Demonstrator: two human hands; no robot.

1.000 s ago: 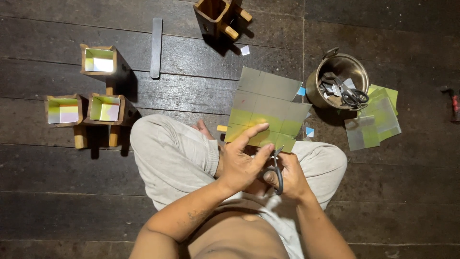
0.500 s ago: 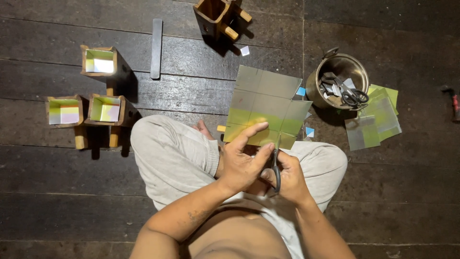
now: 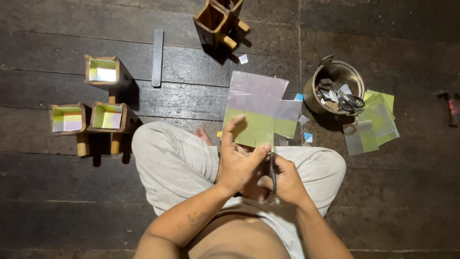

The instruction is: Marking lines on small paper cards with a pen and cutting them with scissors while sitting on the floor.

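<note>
Three paper-lined wooden boxes (image 3: pixel 101 70) sit at the left. A dark flat bar (image 3: pixel 157 57) lies beside them. An open wooden box (image 3: pixel 218 19) stands at top centre. A hammer (image 3: pixel 449 106) lies at the far right edge.

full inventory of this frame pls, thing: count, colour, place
sheet: 1, shiny grey and green, held above the lap
scissors: 1, dark, at the sheet's lower edge
wooden boxes: 3, brown with shiny lining, floor left
wooden frame: 1, brown, top centre
flat bar: 1, dark grey, floor upper left
pot: 1, metal, right, holding tools
loose sheets: a few, green and grey, beside the pot
scraps: several, small, bluish, near the sheet
hammer: 1, right edge
left hand: on the sheet
right hand: on the scissors
</note>
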